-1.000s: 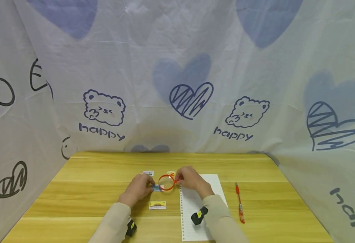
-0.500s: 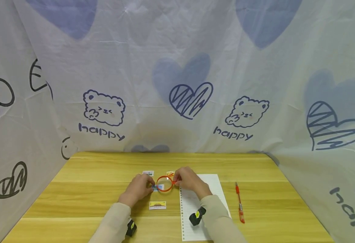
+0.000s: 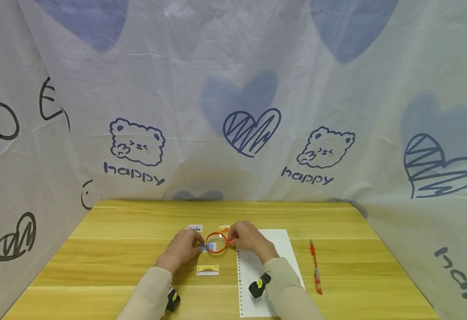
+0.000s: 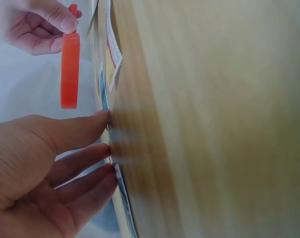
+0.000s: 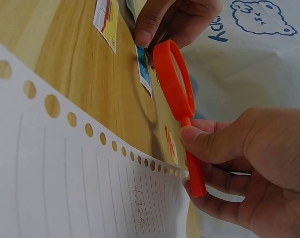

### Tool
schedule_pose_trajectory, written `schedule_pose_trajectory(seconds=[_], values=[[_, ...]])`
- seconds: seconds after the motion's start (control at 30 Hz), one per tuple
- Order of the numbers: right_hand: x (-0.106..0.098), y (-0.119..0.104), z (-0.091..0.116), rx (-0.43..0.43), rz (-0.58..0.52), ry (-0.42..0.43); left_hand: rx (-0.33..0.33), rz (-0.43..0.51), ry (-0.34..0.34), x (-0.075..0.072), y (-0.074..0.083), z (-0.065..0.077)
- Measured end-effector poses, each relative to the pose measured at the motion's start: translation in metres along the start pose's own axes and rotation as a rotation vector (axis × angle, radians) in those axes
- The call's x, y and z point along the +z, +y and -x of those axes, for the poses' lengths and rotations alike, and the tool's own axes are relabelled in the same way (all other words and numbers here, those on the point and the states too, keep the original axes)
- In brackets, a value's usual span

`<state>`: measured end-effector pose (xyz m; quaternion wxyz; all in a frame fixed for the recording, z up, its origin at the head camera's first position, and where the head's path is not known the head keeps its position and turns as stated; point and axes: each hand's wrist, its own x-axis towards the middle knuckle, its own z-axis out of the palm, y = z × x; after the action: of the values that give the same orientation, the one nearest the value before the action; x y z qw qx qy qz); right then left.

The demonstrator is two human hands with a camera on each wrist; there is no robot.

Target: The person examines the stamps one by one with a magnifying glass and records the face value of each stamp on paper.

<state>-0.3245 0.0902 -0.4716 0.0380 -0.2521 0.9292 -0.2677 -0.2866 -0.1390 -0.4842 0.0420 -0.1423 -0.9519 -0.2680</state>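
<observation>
My right hand (image 3: 246,235) grips the handle of a red magnifying glass (image 5: 197,171) between thumb and fingers. Its round lens is held above the table, overlapping a blue stamp (image 3: 210,247) in the head view. Beside that stamp, my left hand (image 3: 183,248) rests with fingertips down on the wood. The left thumb (image 4: 85,128) touches the stamp's left end, its fingers fairly straight and spread. Under the right forearm lies a punched sheet of lined paper (image 3: 273,240), with small red handwriting (image 5: 139,208) on it in the right wrist view.
A yellow stamp (image 3: 207,270) lies nearer the front, and a pale stamp (image 3: 195,228) behind the left hand. Another orange-yellow stamp (image 3: 224,228) lies behind the lens. A red pen (image 3: 315,269) lies right of the paper. White printed cloth (image 3: 193,178) encloses the wooden table (image 3: 117,262).
My right hand has shifted the magnifying glass slightly left and nearer, further over the blue stamp, then held nearly still. The left hand has stayed in place.
</observation>
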Motion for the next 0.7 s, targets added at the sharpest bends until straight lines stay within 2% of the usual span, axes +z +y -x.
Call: schedule_pose_trajectory(seconds=[0.3, 0.43, 0.6, 0.7], values=[[-0.002, -0.002, 0.002, 0.005, -0.008, 0.007, 0.0, 0.002, 0.0, 0.0, 0.0, -0.001], [-0.004, 0.001, 0.004, -0.027, -0.006, 0.015, 0.005, 0.004, -0.001, 0.0, 0.001, -0.001], [-0.014, 0.006, 0.008, -0.085, -0.007, 0.055, 0.008, 0.003, 0.003, 0.0, 0.001, 0.0], [-0.023, 0.008, 0.012, -0.085, -0.011, 0.079, 0.008, 0.001, 0.005, -0.001, 0.001, 0.0]])
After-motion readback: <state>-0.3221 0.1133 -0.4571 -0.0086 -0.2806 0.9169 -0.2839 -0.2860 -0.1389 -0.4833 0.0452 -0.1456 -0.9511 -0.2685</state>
